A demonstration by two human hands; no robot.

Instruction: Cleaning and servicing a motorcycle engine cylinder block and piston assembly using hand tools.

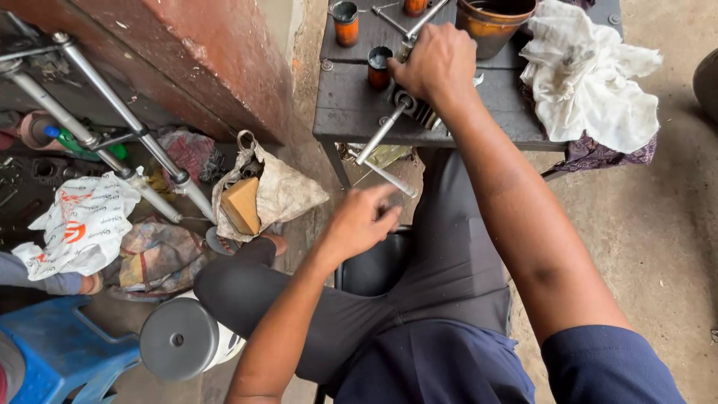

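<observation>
Steel rod, slim and chromed, runs diagonally off the front edge of the dark wooden bench. Right hand is clamped down over the ribbed metal part where the rod passes through, fingers wrapped shut on it. Left hand sits below the bench edge, fingers pinched together at the lower end of a second thin rod; whether it actually grips that end, cannot tell, it's blurred.

Bench top: two small orange-rusted cups just beside the right hand, brown bowl behind it, crumpled white rag at the right end hanging over the edge.

Person is seated, dark trousers, knee crossed under the bench.

Outward: bare concrete floor, dusty. Rusty red wall panel to the left, two long chromed tubes leaning against it. Grubby sack with a tan block inside, white printed plastic bag, blue plastic stool, grey round lid near the knee.
</observation>
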